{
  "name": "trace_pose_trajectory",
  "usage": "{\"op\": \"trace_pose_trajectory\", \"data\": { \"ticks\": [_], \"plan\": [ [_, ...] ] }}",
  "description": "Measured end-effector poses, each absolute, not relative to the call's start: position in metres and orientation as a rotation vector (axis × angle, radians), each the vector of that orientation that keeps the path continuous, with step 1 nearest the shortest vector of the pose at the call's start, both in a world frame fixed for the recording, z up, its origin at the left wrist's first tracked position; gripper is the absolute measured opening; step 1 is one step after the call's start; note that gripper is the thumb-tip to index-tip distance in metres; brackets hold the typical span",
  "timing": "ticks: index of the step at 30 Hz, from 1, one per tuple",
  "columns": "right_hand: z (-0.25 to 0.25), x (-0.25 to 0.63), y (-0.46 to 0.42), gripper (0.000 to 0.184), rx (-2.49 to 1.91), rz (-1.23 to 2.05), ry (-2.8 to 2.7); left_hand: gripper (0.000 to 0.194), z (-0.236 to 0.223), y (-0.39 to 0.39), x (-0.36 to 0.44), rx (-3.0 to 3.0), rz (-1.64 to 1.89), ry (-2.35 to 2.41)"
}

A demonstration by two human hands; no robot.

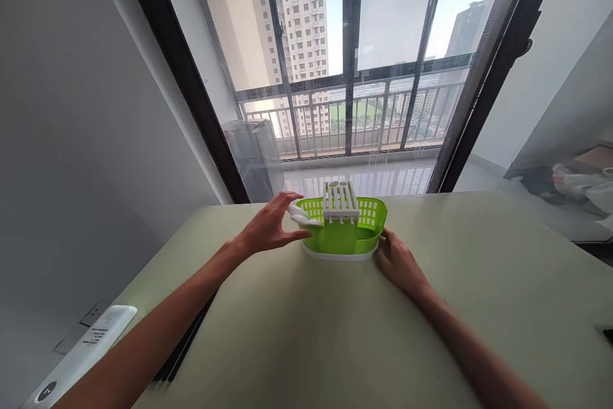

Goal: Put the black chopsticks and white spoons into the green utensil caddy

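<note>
A green plastic basket (339,240) with slotted walls and a white base stands upright on the table. A white slotted rack (341,200) sits across its middle. White, rounded pieces like spoon bowls (306,217) stick out at the basket's left end. Around these pieces is my left hand (271,224), thumb and fingers spread apart; whether the skin touches them is hard to see. My right hand (396,261) presses against the basket's right end, its fingers curled round the lower side, partly hidden behind it.
The pale green table (345,332) ends just behind the basket, before a glass window. At the lower left lie a long white device (90,351) and several thin black sticks (184,345), partly behind my left arm. A dark object (608,335) shows at the right edge.
</note>
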State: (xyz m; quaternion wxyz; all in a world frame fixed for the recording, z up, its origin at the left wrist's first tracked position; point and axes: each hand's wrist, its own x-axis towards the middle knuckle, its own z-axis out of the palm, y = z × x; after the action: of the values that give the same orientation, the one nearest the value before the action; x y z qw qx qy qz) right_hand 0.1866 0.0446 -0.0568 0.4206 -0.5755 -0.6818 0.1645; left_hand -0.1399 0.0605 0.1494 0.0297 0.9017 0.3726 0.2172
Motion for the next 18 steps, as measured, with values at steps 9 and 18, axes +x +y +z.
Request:
{"op": "trace_pose_trajectory", "data": {
  "ticks": [9,18],
  "plan": [
    [-0.054,0.184,0.045,0.055,-1.430,0.417,-1.699,0.060,0.145,0.088,-0.112,2.995,0.356,1.182],
    [-0.053,0.182,0.047,0.053,-1.410,0.417,-1.691,0.033,0.143,0.097,-0.107,3.098,0.311,1.013]
  ]
}}
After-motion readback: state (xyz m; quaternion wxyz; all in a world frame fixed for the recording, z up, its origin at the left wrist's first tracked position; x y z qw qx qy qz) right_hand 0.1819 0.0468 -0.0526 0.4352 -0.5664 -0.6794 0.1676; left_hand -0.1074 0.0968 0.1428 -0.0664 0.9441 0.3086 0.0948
